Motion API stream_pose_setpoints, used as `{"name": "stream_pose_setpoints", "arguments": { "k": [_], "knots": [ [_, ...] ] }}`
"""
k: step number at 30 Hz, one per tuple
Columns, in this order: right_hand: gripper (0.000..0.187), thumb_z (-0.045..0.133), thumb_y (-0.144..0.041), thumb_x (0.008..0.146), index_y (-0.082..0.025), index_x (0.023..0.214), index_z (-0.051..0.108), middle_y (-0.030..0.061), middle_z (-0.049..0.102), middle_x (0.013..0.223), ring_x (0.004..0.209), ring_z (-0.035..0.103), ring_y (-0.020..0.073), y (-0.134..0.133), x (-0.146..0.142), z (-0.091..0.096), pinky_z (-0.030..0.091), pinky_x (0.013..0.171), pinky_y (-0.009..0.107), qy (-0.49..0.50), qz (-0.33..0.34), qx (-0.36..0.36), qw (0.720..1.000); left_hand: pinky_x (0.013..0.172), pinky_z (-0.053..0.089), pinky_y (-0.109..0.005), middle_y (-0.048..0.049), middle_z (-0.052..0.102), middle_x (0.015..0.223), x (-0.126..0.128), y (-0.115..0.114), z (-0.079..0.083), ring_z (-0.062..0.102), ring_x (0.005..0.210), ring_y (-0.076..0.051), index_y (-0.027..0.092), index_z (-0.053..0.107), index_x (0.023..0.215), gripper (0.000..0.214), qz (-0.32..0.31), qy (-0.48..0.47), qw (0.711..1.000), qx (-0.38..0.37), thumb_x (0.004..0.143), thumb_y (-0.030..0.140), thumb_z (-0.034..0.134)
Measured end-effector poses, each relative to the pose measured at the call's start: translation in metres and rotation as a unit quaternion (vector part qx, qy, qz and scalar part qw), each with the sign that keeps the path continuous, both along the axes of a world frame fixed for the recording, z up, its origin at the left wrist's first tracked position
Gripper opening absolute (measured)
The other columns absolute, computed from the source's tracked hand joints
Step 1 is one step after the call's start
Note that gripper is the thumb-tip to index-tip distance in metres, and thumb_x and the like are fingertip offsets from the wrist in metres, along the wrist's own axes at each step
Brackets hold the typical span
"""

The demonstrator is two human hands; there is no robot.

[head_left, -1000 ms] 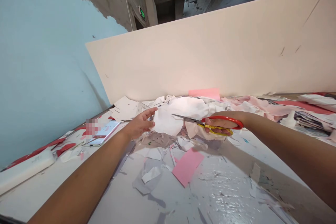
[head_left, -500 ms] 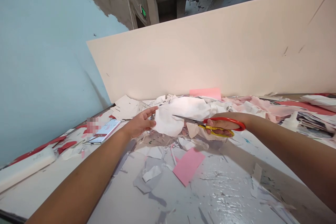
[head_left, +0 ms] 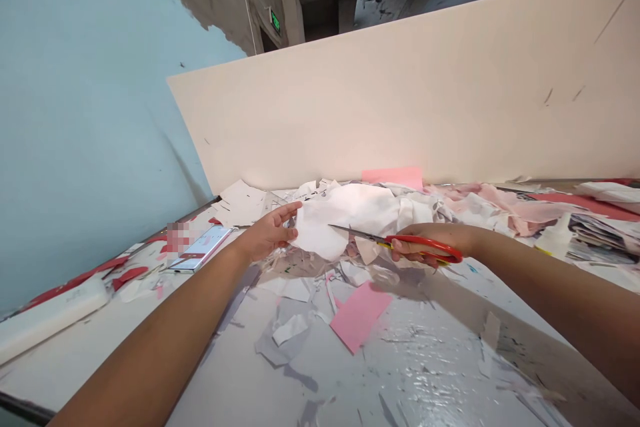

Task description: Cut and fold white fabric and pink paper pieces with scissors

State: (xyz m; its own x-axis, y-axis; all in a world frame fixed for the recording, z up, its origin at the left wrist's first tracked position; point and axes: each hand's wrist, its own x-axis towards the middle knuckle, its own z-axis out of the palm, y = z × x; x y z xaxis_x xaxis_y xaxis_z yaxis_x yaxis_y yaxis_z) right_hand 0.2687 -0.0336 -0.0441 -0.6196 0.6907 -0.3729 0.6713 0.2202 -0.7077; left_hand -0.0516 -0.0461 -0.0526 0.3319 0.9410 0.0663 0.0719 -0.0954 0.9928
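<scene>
Okay, my left hand (head_left: 267,233) sits open, fingers apart, pressed against the left edge of a crumpled white paper (head_left: 345,213). My right hand (head_left: 425,245) is clamped around the red handles of the scissors (head_left: 360,235). Compared with a moment ago, the scissors have rolled flatter in my grip, so the yellow inner handle hardly shows now. The blades are almost together, with the tips pointing left across the front of the paper. I can't tell whether any paper is between them.

The white paper is bunched up between my hands, on top of a heap of paper scraps on the desk (head_left: 320,373). A pink sheet (head_left: 360,317) lies on the desk just below the heap, and a phone (head_left: 203,248) lies out past my left hand. Off to the right there's a stack of printed paper (head_left: 595,240) with a red strip (head_left: 585,207) behind it. A pale board (head_left: 400,93) stands along the back of the desk, with a blue wall (head_left: 85,113) on the left.
</scene>
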Motion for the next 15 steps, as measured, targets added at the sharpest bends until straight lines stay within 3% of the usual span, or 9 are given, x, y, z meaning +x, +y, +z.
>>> {"name": "stream_pose_setpoints", "arguments": {
  "k": [5,15],
  "knots": [
    [0.053,0.03,-0.067,0.072,-0.02,0.083,0.05,-0.0036,0.036,0.058,0.044,0.03,0.0065,-0.003,-0.006,-0.003,0.029,0.042,0.021,0.03,0.003,-0.025,0.999,0.052,0.043,-0.018,-0.0043,0.024,0.136,0.0,0.0,0.0,0.054,0.075,-0.01,0.031,0.046,0.115,0.058,0.003,-0.003,1.0,-0.001,0.062,0.021,0.067],
    [0.051,0.031,-0.066,0.072,-0.021,0.084,0.053,-0.0015,0.043,0.061,0.044,0.037,0.0083,0.001,-0.016,0.001,0.033,0.044,0.023,0.008,0.025,0.039,0.999,0.054,0.044,-0.018,-0.0048,0.026,0.135,0.0,-0.001,0.003,0.054,0.077,-0.011,0.031,0.047,0.114,0.057,0.0,-0.015,1.0,-0.006,0.062,0.02,0.067]
  ]
}}
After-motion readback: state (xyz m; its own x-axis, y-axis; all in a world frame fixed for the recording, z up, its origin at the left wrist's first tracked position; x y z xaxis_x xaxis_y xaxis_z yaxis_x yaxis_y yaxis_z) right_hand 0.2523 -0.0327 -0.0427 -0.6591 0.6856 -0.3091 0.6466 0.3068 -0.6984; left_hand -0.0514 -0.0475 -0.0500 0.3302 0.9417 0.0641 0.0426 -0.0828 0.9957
